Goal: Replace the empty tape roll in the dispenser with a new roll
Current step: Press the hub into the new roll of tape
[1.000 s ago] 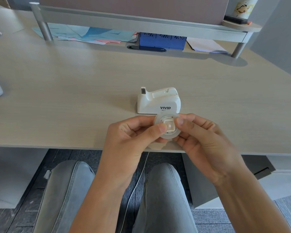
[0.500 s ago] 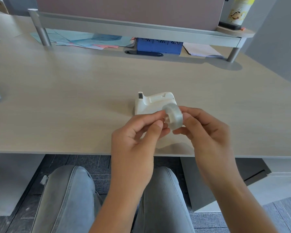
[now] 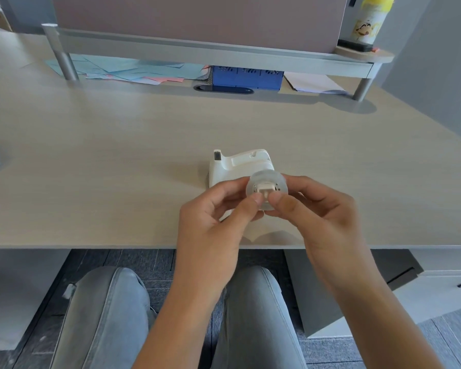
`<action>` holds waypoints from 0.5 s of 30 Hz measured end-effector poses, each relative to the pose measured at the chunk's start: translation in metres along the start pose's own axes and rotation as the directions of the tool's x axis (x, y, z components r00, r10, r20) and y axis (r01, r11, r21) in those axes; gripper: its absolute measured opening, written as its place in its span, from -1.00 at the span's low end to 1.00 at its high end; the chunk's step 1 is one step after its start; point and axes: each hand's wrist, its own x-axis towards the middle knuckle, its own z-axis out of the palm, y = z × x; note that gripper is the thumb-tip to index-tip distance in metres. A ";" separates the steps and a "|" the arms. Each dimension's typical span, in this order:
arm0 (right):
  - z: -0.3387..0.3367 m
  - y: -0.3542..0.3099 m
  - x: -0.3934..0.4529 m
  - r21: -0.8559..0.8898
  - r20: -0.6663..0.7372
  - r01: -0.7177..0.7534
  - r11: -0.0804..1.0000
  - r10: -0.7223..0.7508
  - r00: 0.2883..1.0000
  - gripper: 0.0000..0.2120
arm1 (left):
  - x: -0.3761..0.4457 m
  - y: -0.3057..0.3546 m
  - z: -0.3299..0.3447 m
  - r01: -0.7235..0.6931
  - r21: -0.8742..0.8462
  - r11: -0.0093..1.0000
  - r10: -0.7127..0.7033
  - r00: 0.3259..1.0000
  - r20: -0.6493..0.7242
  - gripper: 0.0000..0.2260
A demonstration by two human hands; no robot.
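Tape roll (image 3: 267,189), clear and with a white core piece (image 3: 264,189) in its middle, is held up between both hands just in front of the white dispenser (image 3: 238,166), above the near part of the tabletop (image 3: 117,169). Left hand (image 3: 216,225) is closed on the roll, its thumb pressing at the core. Right hand (image 3: 322,217) pinches the roll from the other side (thumb in front, fingers behind). Dispenser stands on the tabletop, its roll slot hidden behind the roll.

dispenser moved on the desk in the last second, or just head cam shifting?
No. The dispenser sits the same way relative to the desk's front edge and the cable slot; the camera shifted.
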 end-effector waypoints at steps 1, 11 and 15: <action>-0.001 -0.001 0.000 -0.028 -0.016 0.015 1.000 -0.016 1.000 -0.76 | 0.000 0.000 0.000 -0.004 0.006 1.000 0.004 1.000 -0.003 -0.85; -0.011 -0.005 0.004 -0.043 0.050 0.051 0.998 -0.049 0.998 -0.75 | -0.001 0.002 -0.004 -0.028 0.027 0.999 0.027 0.999 0.034 -0.85; -0.008 -0.005 0.007 -0.063 0.066 0.049 0.997 -0.045 0.997 -0.74 | 0.003 0.001 -0.008 -0.036 0.042 0.998 0.035 0.999 0.025 -0.83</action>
